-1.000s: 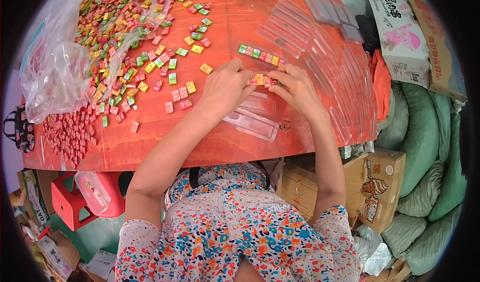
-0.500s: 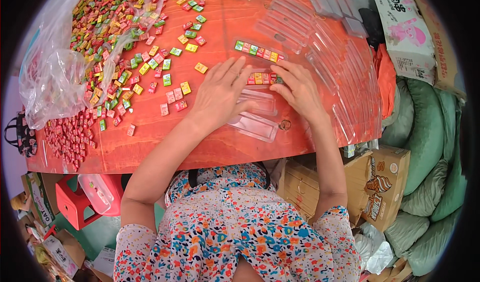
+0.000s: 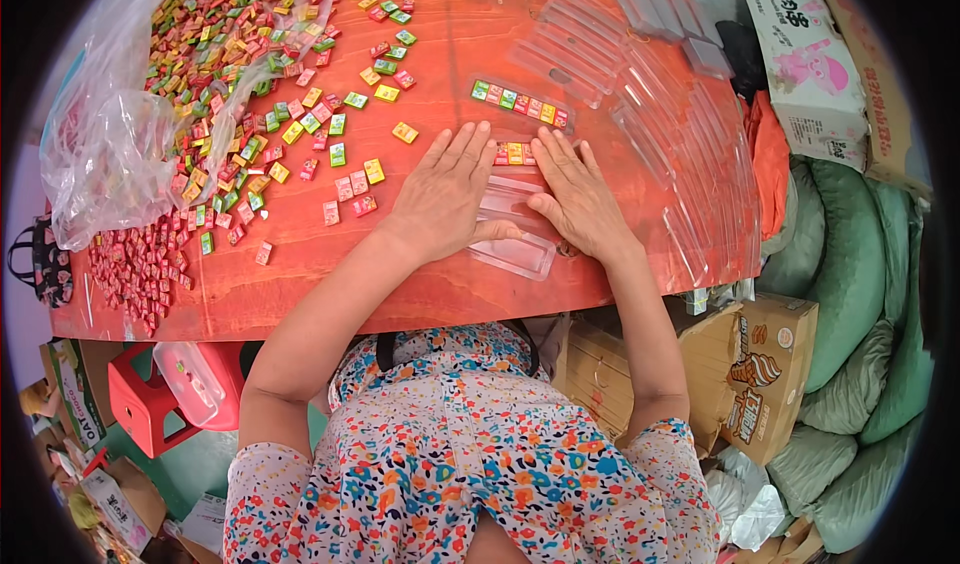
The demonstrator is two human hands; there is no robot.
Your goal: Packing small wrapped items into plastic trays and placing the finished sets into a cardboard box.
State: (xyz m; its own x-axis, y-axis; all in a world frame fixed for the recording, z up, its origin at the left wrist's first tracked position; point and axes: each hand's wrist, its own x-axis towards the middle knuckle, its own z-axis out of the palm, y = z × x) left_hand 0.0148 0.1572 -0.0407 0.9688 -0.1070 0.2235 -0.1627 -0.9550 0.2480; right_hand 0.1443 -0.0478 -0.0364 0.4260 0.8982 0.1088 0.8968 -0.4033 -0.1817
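My left hand (image 3: 440,199) and my right hand (image 3: 588,204) lie flat on either side of a short row of small wrapped pieces (image 3: 515,154), red and yellow. Fingers are stretched out on both hands, and they cover the row's ends. The row seems to sit in a clear plastic tray, mostly hidden. Just beyond, another clear tray (image 3: 565,122) holds a full row of green, pink, red and yellow pieces. Below my fingertips, between the hands, are an empty clear tray (image 3: 512,196) and a further empty one (image 3: 520,254) nearer the table edge. My left thumb reaches over them.
Loose coloured pieces (image 3: 340,186) spread across the left of the red table (image 3: 330,289), beside a big plastic bag (image 3: 110,174) and a heap of them. Many empty clear trays (image 3: 570,49) lie at the right. A red stool (image 3: 150,404) and cartons (image 3: 770,374) stand below.
My right hand has straightened its fingers and shifted slightly left, its fingertips now over the row's right end. My left hand's fingers have drawn closer together.
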